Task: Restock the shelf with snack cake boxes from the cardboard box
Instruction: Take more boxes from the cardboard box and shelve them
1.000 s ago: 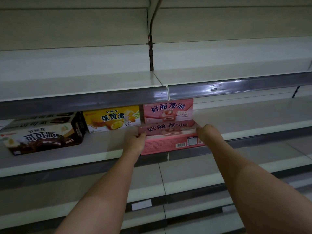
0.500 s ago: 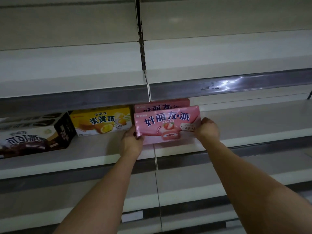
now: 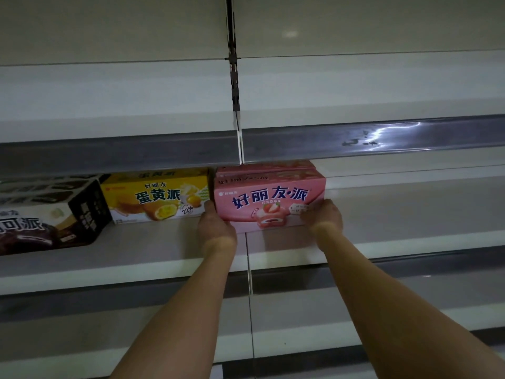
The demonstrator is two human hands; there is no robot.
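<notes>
We record both hands on the front pink rectangular cardboard snack cake box (image 3: pixel 269 199), centre of frame. Our left hand (image 3: pixel 216 228) grips its lower left corner, thumb up the left edge, remaining fingers hidden behind. Our right hand (image 3: pixel 323 216) holds the lower right corner, fingers curled against the front face. The box stands upright on the white metal shelf (image 3: pixel 164 250), facing us, directly in front of a second pink box (image 3: pixel 273 166). Both forearms extend straight from the lower frame. A yellow cardboard box (image 3: pixel 155 198) sits just left; a dark brown box (image 3: pixel 46 214) at left edge.
</notes>
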